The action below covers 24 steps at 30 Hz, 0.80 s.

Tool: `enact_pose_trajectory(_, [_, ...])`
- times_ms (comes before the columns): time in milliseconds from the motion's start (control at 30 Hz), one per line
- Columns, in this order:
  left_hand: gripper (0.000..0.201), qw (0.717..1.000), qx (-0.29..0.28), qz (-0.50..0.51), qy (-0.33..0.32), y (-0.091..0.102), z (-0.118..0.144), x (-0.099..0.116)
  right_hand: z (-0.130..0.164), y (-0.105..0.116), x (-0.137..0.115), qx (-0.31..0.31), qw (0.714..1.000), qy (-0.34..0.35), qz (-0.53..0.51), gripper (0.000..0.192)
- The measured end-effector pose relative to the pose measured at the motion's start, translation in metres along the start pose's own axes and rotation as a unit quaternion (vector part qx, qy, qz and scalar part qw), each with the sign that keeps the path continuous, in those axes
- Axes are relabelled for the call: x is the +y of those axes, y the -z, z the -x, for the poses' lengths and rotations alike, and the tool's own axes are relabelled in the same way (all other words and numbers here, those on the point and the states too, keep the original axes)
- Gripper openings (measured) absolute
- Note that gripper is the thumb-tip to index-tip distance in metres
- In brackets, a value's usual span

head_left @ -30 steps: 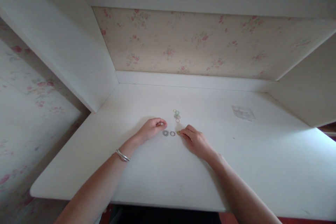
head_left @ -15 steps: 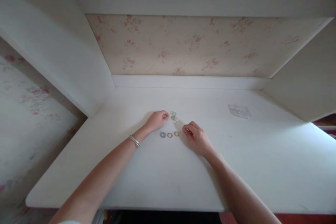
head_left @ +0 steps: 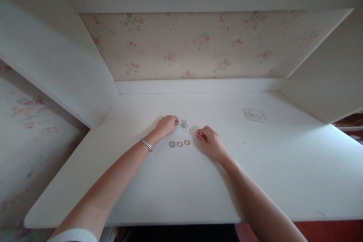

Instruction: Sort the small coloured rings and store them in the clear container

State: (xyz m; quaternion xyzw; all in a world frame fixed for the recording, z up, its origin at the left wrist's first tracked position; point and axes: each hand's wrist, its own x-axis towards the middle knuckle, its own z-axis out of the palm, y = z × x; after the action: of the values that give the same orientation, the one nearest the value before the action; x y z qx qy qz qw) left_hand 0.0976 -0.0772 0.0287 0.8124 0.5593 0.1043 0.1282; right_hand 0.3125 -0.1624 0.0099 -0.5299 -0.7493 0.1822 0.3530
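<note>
I noted three small flat rings laid in a row on the white desk top: two grey, one amber at the right end. A small heap of loose rings lay unsorted beyond them. My left hand sat curled beside the heap; whether it pinched a ring I could not tell. My right hand rested loosely curled, apparently empty, near the amber ring.

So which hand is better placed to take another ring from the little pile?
Probably the left hand: its fingertips sit right beside the pile, while the right hand rests farther off.
</note>
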Motion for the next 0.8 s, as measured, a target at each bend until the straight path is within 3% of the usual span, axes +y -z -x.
enact_pose_trajectory(167, [0.024,1.0,-0.01,0.009,-0.025,0.01,0.021,0.005,0.001,0.001,-0.002,-0.003,1.0,-0.003,-0.003,0.021])
enact_pose_trajectory(433, [0.021,0.992,-0.037,0.036,-0.113,0.015,0.067,0.046,-0.001,-0.002,0.001,0.001,1.0,0.001,-0.008,0.022])
enact_pose_trajectory(800, [0.022,0.991,-0.069,-0.022,-0.116,0.003,0.067,0.055,-0.001,-0.001,0.001,0.0,1.0,0.003,-0.008,0.02])
